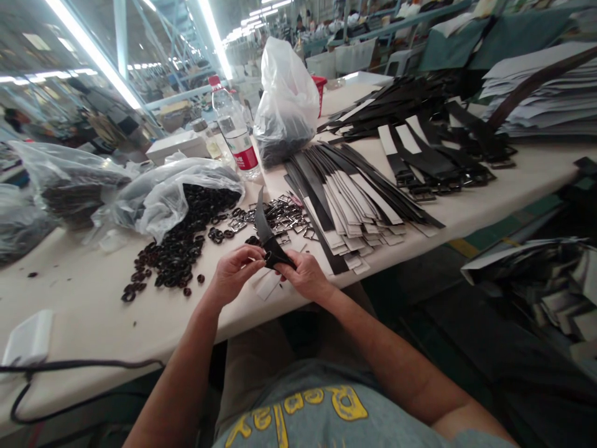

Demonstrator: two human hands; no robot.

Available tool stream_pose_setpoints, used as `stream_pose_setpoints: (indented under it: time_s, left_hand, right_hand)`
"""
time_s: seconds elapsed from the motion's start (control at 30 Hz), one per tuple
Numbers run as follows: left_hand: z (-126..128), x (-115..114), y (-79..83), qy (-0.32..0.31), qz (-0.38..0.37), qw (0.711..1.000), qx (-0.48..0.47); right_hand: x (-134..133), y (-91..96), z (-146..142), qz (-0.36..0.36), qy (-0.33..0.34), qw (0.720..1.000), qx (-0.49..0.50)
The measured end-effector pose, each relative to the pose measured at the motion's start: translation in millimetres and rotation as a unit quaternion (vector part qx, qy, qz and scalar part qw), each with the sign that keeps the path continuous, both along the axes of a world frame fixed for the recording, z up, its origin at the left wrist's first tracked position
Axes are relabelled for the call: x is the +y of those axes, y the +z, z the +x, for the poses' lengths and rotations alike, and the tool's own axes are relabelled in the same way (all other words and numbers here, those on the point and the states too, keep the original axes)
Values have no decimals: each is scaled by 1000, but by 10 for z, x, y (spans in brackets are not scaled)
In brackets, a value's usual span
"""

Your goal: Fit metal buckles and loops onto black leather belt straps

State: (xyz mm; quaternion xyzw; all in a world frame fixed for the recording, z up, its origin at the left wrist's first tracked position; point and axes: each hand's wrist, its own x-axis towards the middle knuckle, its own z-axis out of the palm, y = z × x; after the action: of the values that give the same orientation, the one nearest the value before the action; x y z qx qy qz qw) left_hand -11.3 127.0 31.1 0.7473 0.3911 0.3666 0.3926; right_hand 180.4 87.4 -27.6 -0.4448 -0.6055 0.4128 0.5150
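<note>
My left hand (236, 270) and my right hand (303, 274) meet just above the near edge of the white table (84, 311). Both pinch the lower end of a black strap (263, 225) that curves up and away between them. A small dark ring or loop seems to sit on the strap at my fingertips, but it is too small to be sure. Just beyond my hands lie a pile of metal buckles (284, 219) and a spill of black plastic rings (180, 249). A white slip (268, 286) lies on the table under my hands.
Fanned black straps with white ends (354, 205) lie right of my hands, with more buckled straps (438, 162) behind. Clear bags (172, 190), a tied bag (286, 106) and a water bottle (236, 134) stand at the back. A white adapter (28, 339) with cable sits front left. Paper stacks (545, 93) rise far right.
</note>
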Motion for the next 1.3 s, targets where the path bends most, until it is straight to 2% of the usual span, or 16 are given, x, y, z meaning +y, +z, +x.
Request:
stream_pose_setpoints:
  time_s: [0.13,0.3,0.4,0.5,0.6,0.67,0.77,0.9,1.03,1.17,1.3]
  left_hand:
    - [-6,-34,2,-25,-10,1000,7]
    - [149,-140,-160,40,-100,989,-104]
    - [256,-189,-283,88,-158,962,-207]
    - [342,-219,-357,120,-219,920,-301]
    - [385,-233,-374,134,-277,884,-351]
    - [389,-239,-367,129,-310,870,-361]
    - [374,-246,-345,105,-327,870,-353]
    - [336,-239,-311,83,-292,895,-326]
    - [289,-207,-283,52,-290,903,-311]
    - [299,-194,-300,31,-310,889,-336]
    - [368,-221,-372,66,-342,853,-388]
  right_hand:
    - [2,19,12,-14,11,1000,8]
    - [4,52,34,-14,23,998,58]
    - [5,48,39,-15,30,997,69]
    - [5,37,38,-19,34,996,77]
    - [3,34,35,-20,31,996,79]
    - [2,35,32,-13,26,997,76]
    - [4,31,28,-1,18,998,64]
    - [5,28,29,7,14,999,47]
    - [0,30,42,2,41,997,62]
    - [0,24,57,-18,79,991,105]
    - [11,21,70,-23,81,989,123]
